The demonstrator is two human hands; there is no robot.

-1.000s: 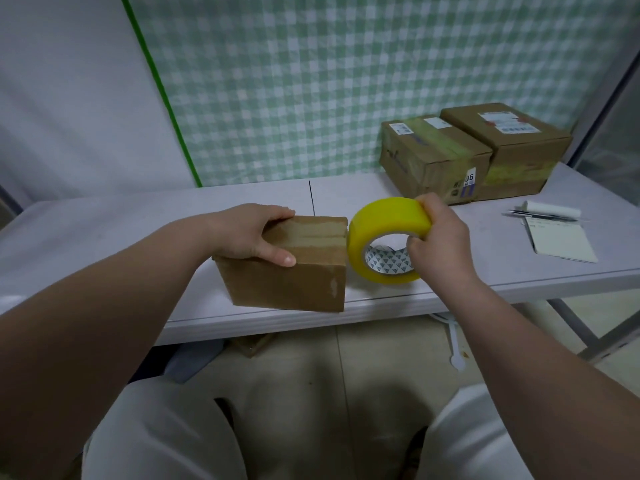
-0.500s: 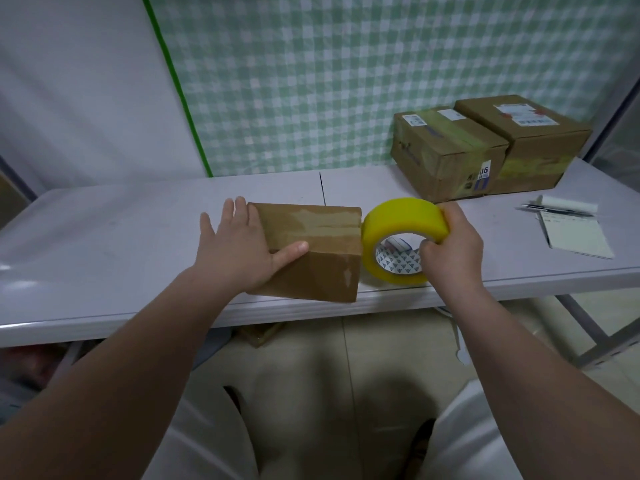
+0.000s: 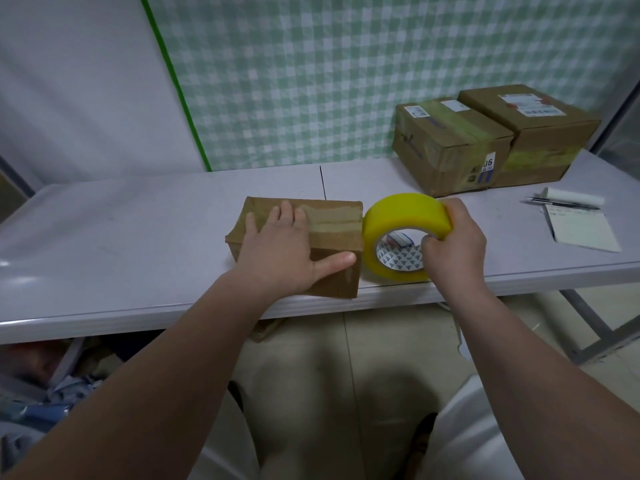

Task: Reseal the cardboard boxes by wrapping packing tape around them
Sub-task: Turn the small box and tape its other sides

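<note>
A small brown cardboard box (image 3: 337, 223) sits at the near edge of the white table (image 3: 138, 237), with tape across its top. My left hand (image 3: 280, 251) lies flat on the box's top, fingers straight, thumb pressed on its front face. A big roll of yellow packing tape (image 3: 403, 220) stands on edge against the box's right side. My right hand (image 3: 453, 244) grips the roll, thumb over the top and fingers curled into the core.
Two larger taped cardboard boxes (image 3: 450, 147) (image 3: 533, 133) stand side by side at the back right. A notepad (image 3: 581, 230), a pen (image 3: 561, 203) and a white paper roll lie at the right. Table legs and clutter show below the edge.
My left hand went from gripping the box's corner to lying flat on its top. The box now rests flat on the table. The tape roll stays against its right side.
</note>
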